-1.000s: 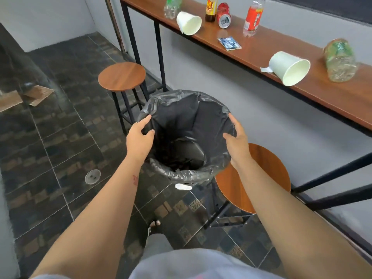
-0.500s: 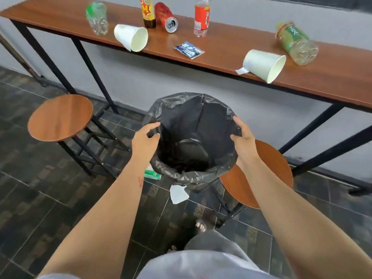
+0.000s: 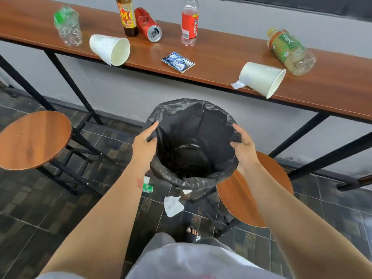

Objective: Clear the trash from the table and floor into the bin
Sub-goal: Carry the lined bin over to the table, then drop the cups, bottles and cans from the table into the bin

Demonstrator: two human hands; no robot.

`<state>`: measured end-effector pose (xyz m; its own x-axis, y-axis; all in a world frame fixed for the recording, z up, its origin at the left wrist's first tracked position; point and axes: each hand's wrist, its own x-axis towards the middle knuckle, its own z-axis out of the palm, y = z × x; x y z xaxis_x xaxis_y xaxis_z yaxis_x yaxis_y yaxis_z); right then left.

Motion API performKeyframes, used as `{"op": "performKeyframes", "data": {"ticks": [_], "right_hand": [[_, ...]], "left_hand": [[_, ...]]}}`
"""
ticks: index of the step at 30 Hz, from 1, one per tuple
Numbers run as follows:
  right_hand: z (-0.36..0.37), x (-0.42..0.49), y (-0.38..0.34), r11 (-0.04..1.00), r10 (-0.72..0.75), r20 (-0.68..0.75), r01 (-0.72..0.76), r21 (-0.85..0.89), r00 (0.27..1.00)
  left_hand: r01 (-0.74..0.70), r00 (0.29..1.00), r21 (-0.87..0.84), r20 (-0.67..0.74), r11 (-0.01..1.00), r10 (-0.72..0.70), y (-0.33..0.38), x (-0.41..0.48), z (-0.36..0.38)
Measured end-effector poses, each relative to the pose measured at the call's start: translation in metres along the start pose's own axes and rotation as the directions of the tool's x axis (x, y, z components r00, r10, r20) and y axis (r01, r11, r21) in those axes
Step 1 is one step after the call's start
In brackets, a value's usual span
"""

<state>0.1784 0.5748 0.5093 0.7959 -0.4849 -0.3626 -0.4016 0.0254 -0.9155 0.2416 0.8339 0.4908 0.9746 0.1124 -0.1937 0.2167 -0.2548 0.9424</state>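
Observation:
I hold a bin lined with a black bag (image 3: 193,137) in front of me, off the floor. My left hand (image 3: 144,147) grips its left rim and my right hand (image 3: 244,147) grips its right rim. On the long wooden table (image 3: 221,77) lie two white paper cups on their sides (image 3: 109,49) (image 3: 261,78), a crushed clear bottle (image 3: 68,27), a brown bottle (image 3: 127,16), a red can (image 3: 149,25), an upright red-label bottle (image 3: 189,22), a blue wrapper (image 3: 178,62) and a green-label bottle (image 3: 290,52). On the floor lie a white tissue (image 3: 172,205) and a green can (image 3: 148,187).
A round wooden stool (image 3: 34,137) stands at the left and another (image 3: 259,190) at the right, partly under the bin. Black table legs (image 3: 70,83) run down to the dark tiled floor. My sandalled foot (image 3: 192,232) is below the tissue.
The view has swung from the floor and stool toward the table; the bin, still in both hands, now sits closer to the table edge, and floor litter shows beneath it.

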Motion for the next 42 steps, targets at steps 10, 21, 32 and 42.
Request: {"op": "performKeyframes", "data": {"ticks": [10, 21, 32, 42], "right_hand": [[0.014, -0.010, -0.006, 1.000, 0.014, -0.155, -0.015, -0.001, 0.988], [0.007, -0.004, -0.033, 0.885, -0.456, -0.541, 0.297, -0.357, 0.707], [-0.015, 0.054, -0.093, 0.813, -0.519, -0.493, 0.225, -0.537, 0.699], [-0.014, 0.065, -0.105, 0.807, -0.484, -0.488, 0.154, -0.570, 0.726]], "left_hand": [[-0.030, 0.994, 0.018, 0.102, 0.999, 0.028, 0.016, 0.034, -0.001], [-0.053, 0.981, 0.067, 0.188, 0.996, 0.040, 0.026, 0.062, 0.019], [-0.012, 0.973, 0.049, 0.233, 0.999, 0.001, 0.038, 0.074, 0.046], [-0.038, 0.969, 0.059, 0.244, 0.998, 0.022, 0.047, 0.073, 0.051]]}}
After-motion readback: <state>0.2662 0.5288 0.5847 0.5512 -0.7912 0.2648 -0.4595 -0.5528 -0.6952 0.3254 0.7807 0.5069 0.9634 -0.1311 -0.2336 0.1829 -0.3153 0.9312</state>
